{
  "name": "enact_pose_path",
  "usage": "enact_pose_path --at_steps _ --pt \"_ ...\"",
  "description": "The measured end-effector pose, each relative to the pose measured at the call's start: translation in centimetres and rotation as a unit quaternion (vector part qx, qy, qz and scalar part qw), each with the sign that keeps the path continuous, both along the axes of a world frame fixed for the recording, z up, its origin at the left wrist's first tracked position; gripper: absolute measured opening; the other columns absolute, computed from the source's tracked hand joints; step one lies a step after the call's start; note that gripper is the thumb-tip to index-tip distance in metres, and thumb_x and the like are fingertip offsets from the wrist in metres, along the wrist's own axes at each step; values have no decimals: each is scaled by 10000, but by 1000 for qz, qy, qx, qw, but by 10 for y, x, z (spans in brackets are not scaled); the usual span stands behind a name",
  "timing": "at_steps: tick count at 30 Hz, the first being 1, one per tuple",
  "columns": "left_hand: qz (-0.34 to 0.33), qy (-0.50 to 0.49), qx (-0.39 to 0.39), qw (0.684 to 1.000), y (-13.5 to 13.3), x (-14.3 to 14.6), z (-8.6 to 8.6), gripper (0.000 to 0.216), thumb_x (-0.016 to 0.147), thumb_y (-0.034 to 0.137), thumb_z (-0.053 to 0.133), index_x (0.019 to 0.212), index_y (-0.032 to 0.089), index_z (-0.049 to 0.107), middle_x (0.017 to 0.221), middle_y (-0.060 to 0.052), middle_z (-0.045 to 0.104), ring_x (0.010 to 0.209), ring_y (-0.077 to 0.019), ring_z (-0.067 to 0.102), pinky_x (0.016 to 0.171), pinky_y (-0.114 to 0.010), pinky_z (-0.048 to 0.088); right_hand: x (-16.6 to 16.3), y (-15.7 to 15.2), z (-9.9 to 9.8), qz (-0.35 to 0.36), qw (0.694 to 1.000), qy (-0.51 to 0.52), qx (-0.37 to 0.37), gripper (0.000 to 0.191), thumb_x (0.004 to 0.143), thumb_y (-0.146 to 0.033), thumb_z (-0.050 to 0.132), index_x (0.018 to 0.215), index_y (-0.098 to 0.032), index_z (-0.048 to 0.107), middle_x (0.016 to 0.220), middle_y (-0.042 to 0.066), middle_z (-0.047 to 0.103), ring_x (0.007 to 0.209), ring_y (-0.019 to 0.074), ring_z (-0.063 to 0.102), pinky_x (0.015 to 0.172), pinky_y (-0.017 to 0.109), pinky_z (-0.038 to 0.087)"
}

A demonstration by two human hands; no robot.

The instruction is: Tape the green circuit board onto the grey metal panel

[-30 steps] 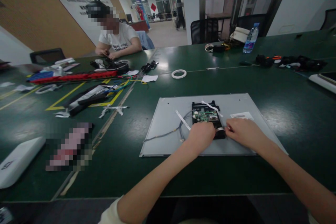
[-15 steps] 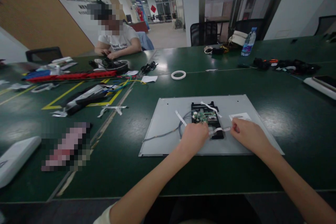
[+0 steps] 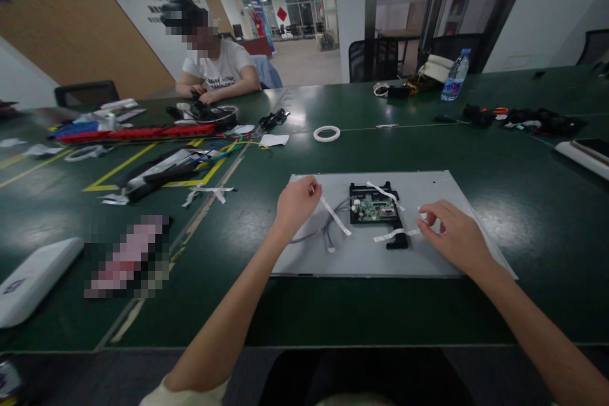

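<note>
The left hand (image 3: 295,204), fingertips nearly together, is by the upper end of a narrow white tape strip (image 3: 335,216), its hold unclear. The right hand (image 3: 454,233), loosely parted, hovers beside a black-framed green circuit board (image 3: 373,209) on a flat grey panel (image 3: 342,264); dark green tabletop (image 3: 371,314) borders its near edge.

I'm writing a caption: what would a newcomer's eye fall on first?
Probably the pale grey panel on the green table, bearing a circuit board near its middle and white strips. Next, the left hand at its far left corner and the right hand over its right part.
</note>
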State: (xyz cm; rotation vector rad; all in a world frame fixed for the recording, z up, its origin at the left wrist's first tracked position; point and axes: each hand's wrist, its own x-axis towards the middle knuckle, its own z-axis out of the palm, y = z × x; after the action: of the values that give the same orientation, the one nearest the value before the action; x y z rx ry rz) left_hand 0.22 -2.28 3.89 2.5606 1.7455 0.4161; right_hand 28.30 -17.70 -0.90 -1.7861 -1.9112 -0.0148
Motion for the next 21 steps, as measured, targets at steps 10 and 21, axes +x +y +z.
enact_pose_path --at_steps 10,21 --pt "-91 22 -109 990 -4 -23 -11 335 848 468 434 912 168 569 798 -46 630 699 -158 556 589 -236 332 -84 37 31 309 930 -200 23 347 857 -176 490 1200 -157 530 1150 99 557 1083 231 481 887 377 409" --pt "-195 6 -201 960 -7 -28 -16 170 670 235 522 828 189 474 772 -25 576 685 -164 523 591 -262 350 -102 68 8 292 935 -182 84 164 877 -116 491 950 -151 634 976 65 634 906 171 559 816 331 405"
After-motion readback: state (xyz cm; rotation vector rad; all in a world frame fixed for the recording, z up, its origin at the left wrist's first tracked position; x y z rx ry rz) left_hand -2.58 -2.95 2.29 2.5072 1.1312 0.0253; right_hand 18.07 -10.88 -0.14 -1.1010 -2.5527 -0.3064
